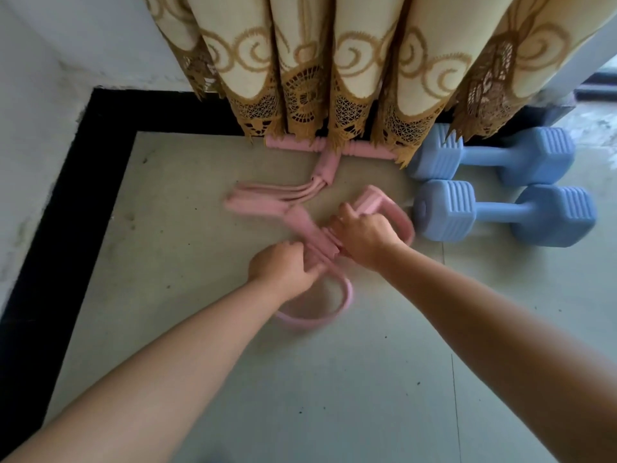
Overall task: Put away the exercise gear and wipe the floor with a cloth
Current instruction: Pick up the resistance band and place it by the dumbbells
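Near the middle of my view, both of my hands close on the pink foam-and-rubber pedal resistance band (319, 240) lying on the floor: my left hand (283, 267) curls its fingers round the padded pink section at its lower end, and my right hand (365, 237) clenches the part just beside it, next to a ridged pink foot pedal (369, 203). Motion blur softens the band here, so I cannot tell exactly which strands each finger traps. From my left hand a smooth pink loop strap (334, 312) curves down across the floor; another loop arcs past my right hand. Flat pink elastic tubes (267, 197) run away from the grip, bend, and join a pink sleeve leading to the turned, grooved pink handle bar (334, 148), which lies against the wall base, partly under the curtain hem. Just right of the pedal rest two pale blue hexagonal dumbbells with ribbed ends (500, 212), side by side, matte and plastic-looking. Everything sits on a pale grey-green tiled floor (233, 379), speckled with dark spots and edged by a glossy black border strip (100, 162) meeting a scuffed white wall (33, 95). Above hangs a cream pleated curtain with brown swirls and lace-cut trim (334, 61).
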{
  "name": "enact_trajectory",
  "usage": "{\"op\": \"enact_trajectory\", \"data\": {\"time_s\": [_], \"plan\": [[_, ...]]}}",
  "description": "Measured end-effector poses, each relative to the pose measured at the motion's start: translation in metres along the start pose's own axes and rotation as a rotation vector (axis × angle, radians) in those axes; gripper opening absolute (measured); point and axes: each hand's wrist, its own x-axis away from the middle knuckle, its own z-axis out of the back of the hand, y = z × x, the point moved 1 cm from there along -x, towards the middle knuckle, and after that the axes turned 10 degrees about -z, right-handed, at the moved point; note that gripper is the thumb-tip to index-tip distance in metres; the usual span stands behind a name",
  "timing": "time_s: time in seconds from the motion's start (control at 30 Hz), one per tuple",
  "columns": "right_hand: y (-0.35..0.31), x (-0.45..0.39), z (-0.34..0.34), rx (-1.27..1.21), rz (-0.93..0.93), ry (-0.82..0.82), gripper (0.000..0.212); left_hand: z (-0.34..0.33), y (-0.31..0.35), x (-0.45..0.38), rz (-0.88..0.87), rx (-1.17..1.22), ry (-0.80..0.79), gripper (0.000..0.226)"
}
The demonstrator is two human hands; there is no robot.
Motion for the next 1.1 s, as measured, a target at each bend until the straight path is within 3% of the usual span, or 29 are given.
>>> {"op": "enact_trajectory", "data": {"time_s": [0.07, 0.27, 0.47, 0.57, 0.73, 0.9, 1.0, 1.1], "plan": [[0.005, 0.003, -0.006, -0.041, -0.132, 0.052, 0.043, 0.0, 0.002, 0.0, -0.062, -0.103, 0.033, 0.06], [0.011, 0.0, 0.001, -0.202, -0.313, 0.177, 0.037, 0.024, -0.008, -0.033, -0.064, -0.242, 0.196, 0.049], [0.038, -0.012, 0.015, -0.277, -0.404, 0.132, 0.042, 0.041, -0.013, -0.073, -0.078, -0.223, 0.221, 0.05], [0.052, -0.01, 0.009, -0.18, -0.368, 0.088, 0.043, 0.033, -0.023, -0.081, -0.244, -0.281, 0.43, 0.057], [0.051, -0.013, -0.003, -0.078, -0.343, 0.069, 0.042, 0.033, -0.04, -0.089, -0.442, -0.443, 0.593, 0.04], [0.051, -0.02, 0.008, -0.05, -0.379, 0.409, 0.039, 0.019, -0.039, -0.08, -0.355, -0.287, 0.68, 0.036], [0.05, -0.025, 0.017, -0.063, -0.43, 0.369, 0.033, 0.03, -0.031, -0.09, -0.217, -0.26, 0.686, 0.033], [0.046, -0.03, 0.014, -0.231, -0.454, 0.173, 0.039, 0.045, -0.006, -0.092, -0.05, -0.092, 0.515, 0.05]]}}
